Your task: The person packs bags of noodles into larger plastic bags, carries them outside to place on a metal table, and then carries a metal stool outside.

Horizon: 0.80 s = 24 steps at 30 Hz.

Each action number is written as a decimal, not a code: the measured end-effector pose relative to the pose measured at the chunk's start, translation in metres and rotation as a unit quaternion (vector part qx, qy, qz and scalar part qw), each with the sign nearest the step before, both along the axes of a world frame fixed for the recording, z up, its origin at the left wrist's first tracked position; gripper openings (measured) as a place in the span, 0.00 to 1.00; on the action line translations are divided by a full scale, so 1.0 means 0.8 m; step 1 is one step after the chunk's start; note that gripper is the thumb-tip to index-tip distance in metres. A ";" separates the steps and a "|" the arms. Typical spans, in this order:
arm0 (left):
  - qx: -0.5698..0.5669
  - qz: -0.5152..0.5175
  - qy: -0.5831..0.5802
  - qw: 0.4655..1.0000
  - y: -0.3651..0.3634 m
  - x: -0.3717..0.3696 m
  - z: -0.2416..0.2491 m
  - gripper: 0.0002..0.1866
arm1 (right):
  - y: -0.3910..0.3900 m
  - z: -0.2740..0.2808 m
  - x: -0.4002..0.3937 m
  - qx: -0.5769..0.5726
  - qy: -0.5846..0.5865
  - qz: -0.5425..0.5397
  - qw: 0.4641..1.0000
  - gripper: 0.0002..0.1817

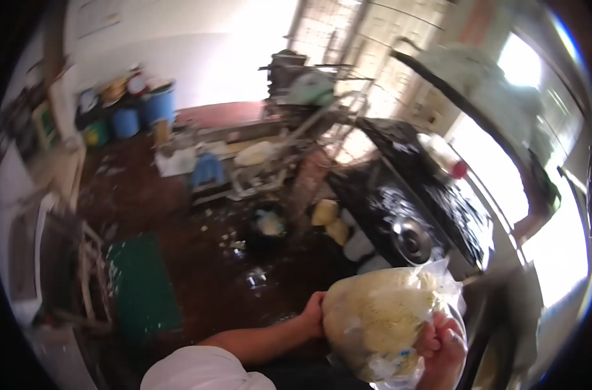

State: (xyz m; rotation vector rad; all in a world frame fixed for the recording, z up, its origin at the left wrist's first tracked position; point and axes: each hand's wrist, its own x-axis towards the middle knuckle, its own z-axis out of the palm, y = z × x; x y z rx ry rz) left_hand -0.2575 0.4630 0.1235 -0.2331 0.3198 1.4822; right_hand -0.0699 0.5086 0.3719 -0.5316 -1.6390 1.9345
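Observation:
A large clear plastic bag [377, 309] full of pale yellow, crumbly-looking stuff is held up close in front of me. My left hand [315, 315] grips its left side, with the fingers partly hidden behind the bag. My right hand [442, 341] is closed on the plastic at the right side, below the loose, crumpled upper edge. Part of a pale rounded rim shows behind the right hand; what it belongs to is hidden.
Black plastic sheeting [387, 188] covers a surface ahead on the right, bearing a round metal lid or dish [411, 239] and a red-capped container [457, 170]. A green mat [144, 286] lies on the dark floor. Blue buckets [159, 105] stand along the back wall.

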 end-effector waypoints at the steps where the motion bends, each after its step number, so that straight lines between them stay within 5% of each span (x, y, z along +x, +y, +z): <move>1: 0.016 0.024 -0.009 1.000 -0.037 -0.030 -0.017 0.30 | -0.012 -0.007 -0.034 0.001 -0.023 0.018 1.000 0.23; 5: 0.030 0.133 -0.077 0.988 -0.185 -0.138 -0.038 0.31 | -0.059 -0.052 -0.176 0.009 -0.090 0.177 0.980 0.23; 11: 0.019 0.363 -0.011 0.932 -0.362 -0.267 -0.080 0.29 | -0.183 -0.088 -0.386 -0.046 -0.211 0.295 0.931 0.15; 15: -0.016 0.456 -0.024 0.890 -0.439 -0.338 -0.080 0.28 | -0.235 -0.094 -0.510 -0.104 -0.224 0.426 0.870 0.12; 24: -0.082 0.628 0.046 0.772 -0.547 -0.531 -0.068 0.27 | -0.346 -0.110 -0.812 -0.003 -0.252 0.620 0.743 0.15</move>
